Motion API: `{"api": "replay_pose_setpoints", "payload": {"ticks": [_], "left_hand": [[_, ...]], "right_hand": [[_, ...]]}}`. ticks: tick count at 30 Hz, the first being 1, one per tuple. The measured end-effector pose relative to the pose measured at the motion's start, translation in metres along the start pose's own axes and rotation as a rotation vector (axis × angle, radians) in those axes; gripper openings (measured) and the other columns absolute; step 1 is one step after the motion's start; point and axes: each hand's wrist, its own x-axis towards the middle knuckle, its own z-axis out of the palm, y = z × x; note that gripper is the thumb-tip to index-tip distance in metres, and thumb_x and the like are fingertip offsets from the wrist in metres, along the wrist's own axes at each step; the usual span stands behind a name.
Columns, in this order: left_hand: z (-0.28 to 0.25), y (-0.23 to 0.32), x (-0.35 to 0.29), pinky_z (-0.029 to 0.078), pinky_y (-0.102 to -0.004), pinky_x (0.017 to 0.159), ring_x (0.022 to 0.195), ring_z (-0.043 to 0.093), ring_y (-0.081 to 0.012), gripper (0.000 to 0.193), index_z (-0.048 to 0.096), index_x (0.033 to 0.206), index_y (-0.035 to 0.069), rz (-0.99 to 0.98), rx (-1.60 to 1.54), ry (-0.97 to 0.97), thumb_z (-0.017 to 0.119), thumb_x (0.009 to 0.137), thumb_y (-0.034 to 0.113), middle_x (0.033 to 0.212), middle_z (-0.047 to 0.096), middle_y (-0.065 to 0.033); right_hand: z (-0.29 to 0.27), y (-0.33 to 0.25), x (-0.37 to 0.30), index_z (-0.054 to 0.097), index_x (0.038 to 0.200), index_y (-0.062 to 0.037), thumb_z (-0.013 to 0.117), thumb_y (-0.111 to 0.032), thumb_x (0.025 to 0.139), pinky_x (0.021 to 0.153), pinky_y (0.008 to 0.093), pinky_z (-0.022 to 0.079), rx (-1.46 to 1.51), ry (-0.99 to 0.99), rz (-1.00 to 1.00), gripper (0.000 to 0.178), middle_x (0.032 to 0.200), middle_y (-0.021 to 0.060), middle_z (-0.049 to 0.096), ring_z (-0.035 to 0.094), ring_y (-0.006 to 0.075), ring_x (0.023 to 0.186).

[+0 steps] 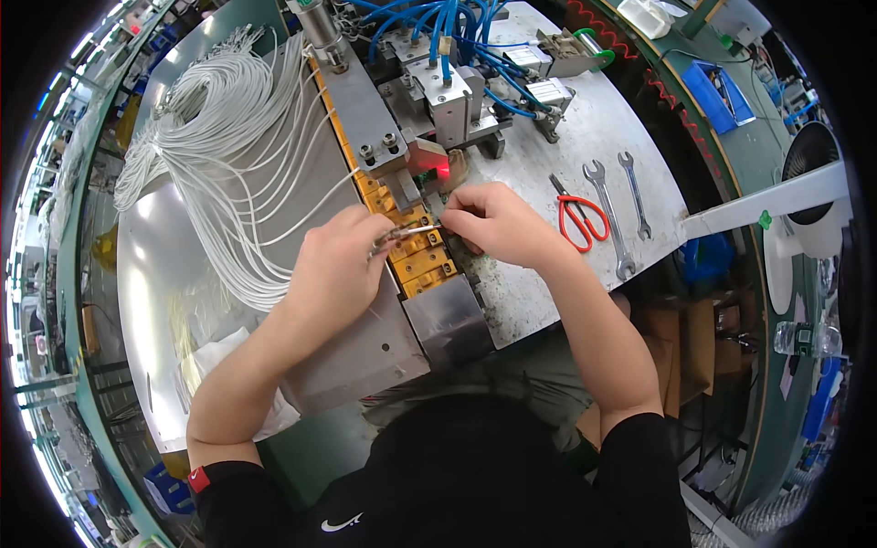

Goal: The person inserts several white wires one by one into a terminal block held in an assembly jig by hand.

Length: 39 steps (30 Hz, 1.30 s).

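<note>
My left hand (340, 265) is closed on slim metal tweezers (416, 230), whose tips reach right across a row of brass-coloured fixture blocks (422, 263). On the other side of the row, my right hand (501, 225) is pinched close to the tweezer tips. Whatever lies between its fingertips is hidden. White cables (228, 173) lie in a large bundle to the left, and single strands run to the brass-coloured row. Just beyond my hands stands a press machine (365, 119), where a red light glows on a block (426, 157).
Red-handled scissors (583, 222) and two wrenches (610, 219) (635, 194) lie right of my right hand. Blue air hoses (457, 27) crowd the machine's back. Side benches hold a blue tray (718, 96) and a fan (811, 173). A cardboard box (685, 352) stands lower right.
</note>
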Motion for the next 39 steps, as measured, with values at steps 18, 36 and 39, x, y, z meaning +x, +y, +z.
{"api": "replay_pose_setpoints", "payload": {"ticks": [18,36,39], "left_hand": [[-0.023,0.004,0.001,0.048,-0.0234,0.069,0.075,0.059,-0.0085,0.016,0.063,0.1,-0.003,-0.359,-0.621,-0.292,0.062,0.09,0.009,0.085,0.066,-0.0048],[-0.029,0.013,0.003,0.042,-0.0292,0.054,0.055,0.048,-0.0101,0.019,0.062,0.074,-0.001,-0.243,-0.592,-0.302,0.061,0.088,0.013,0.058,0.056,-0.0074],[-0.023,0.014,-0.002,0.042,-0.0306,0.053,0.054,0.049,-0.0117,0.02,0.061,0.074,0.0,-0.204,-0.603,-0.253,0.061,0.088,0.014,0.058,0.056,-0.0086]], "right_hand": [[0.014,-0.046,-0.027,0.064,0.087,0.0024,0.063,-0.01,0.086,0.052,0.021,0.039,0.122,-0.038,-0.198,0.012,0.068,-0.0007,0.057,0.049,0.0037,0.059],[0.007,-0.042,-0.026,0.063,0.088,0.0027,0.063,-0.008,0.087,0.053,0.0201,0.043,0.239,-0.147,-0.052,0.01,0.071,0.0021,0.062,0.055,0.0052,0.059],[0.012,-0.048,-0.029,0.063,0.087,0.0027,0.063,-0.007,0.087,0.053,0.0202,0.043,0.228,-0.18,-0.081,0.01,0.071,0.0021,0.062,0.055,0.0051,0.059]]}}
